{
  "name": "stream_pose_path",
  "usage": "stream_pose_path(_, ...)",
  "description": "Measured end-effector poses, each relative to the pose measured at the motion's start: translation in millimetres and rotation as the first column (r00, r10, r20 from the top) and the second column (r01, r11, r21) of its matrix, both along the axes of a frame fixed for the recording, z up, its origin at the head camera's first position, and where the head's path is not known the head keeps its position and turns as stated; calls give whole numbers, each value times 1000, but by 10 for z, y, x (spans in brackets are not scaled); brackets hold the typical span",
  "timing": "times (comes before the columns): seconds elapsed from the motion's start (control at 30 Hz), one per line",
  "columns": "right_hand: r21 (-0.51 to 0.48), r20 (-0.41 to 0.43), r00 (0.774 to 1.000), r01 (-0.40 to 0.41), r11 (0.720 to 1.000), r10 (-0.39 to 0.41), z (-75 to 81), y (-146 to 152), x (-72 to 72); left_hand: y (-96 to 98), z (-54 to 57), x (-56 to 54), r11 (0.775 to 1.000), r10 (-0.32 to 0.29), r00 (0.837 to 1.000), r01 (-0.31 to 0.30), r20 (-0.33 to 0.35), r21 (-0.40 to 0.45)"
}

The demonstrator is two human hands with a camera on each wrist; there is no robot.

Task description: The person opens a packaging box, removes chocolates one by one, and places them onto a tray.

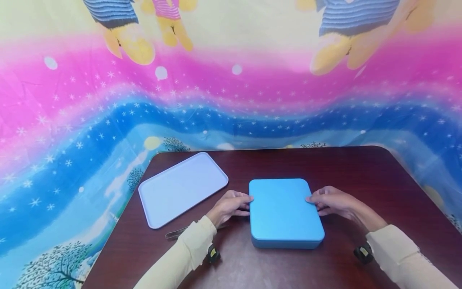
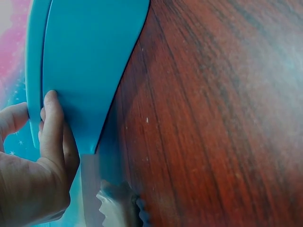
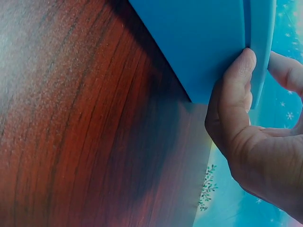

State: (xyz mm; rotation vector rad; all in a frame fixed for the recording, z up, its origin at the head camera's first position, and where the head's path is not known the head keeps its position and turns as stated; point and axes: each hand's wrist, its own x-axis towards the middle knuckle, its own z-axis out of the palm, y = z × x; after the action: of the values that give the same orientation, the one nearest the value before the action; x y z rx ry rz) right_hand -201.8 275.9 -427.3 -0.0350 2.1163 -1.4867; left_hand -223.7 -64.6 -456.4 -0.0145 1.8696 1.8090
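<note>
A light-blue square box [image 1: 281,243] stands on the table with its flat lid [image 1: 285,208] on top. My left hand [image 1: 231,206] is at the left side of the box, thumb on the lid's edge and fingertips under its rim by the seam. At the opposite side my right hand [image 1: 333,202] pinches the lid's edge the same way. Both wrist views show fingers [image 2: 53,118] and thumb on either side of the lid rim [image 3: 262,52]. Whatever the box contains is hidden.
A pale lavender tray [image 1: 184,188] lies at an angle on the table's left side. Metal tongs [image 1: 175,233] lie partly hidden beneath my left forearm; their scalloped tip [image 2: 116,203] shows in the left wrist view. A patterned cloth [image 1: 252,88] hangs behind the dark wooden table [image 1: 357,168].
</note>
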Motion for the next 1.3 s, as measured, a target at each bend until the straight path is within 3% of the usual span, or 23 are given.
stream_pose_path(1.0, -31, 24, 999, -40, 999, 41, 23, 56, -8, -41, -54, -21, 997, -55, 998, 56, -7, 56)
stream_pose_path(1.3, -20, 20, 1000, 23, 1000, -22, 40, 63, -39, 11, -17, -75, 1000, 18, 999, -18, -39, 5)
